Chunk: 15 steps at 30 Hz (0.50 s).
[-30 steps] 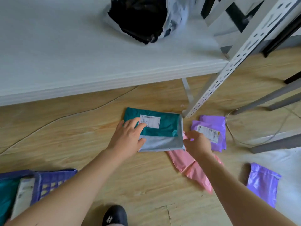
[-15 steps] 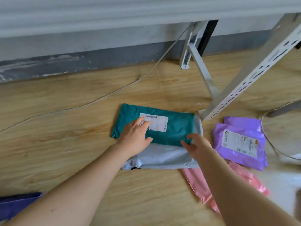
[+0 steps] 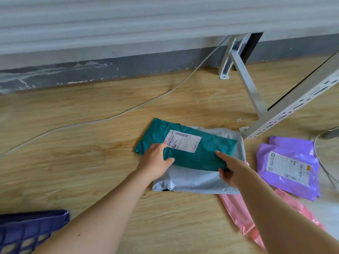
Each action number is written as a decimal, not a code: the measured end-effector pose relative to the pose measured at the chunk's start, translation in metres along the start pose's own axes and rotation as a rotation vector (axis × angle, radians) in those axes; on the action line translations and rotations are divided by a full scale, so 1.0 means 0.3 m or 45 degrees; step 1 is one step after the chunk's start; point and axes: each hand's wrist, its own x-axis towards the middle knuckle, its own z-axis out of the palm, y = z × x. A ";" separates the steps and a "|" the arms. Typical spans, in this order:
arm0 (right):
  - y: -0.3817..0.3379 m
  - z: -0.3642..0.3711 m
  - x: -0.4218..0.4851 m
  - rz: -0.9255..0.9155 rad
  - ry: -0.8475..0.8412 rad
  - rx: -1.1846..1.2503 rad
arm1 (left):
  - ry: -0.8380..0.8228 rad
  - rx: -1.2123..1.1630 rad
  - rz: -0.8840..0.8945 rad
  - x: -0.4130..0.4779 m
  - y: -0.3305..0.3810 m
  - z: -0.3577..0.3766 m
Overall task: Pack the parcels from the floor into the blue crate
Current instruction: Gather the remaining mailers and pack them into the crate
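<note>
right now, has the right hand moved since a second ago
Yes: right hand went left, from beside the purple parcel onto the teal parcel, near corner.

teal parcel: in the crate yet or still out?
Out. The teal parcel lies on the grey parcel on the floor; the blue crate sits apart.

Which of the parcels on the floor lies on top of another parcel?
The teal plastic mailer bag with the white label, under both hands. It lies on the grey plastic mailer; the pink bag lies flat on the floor.
</note>
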 end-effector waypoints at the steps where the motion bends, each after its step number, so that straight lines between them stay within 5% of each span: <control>1: 0.004 -0.003 -0.030 0.017 -0.024 -0.078 | 0.019 -0.063 -0.040 -0.014 0.007 -0.019; 15: -0.041 -0.179 -0.945 -0.003 -0.294 -0.007 | -0.109 -0.446 -0.406 -0.689 0.188 -0.466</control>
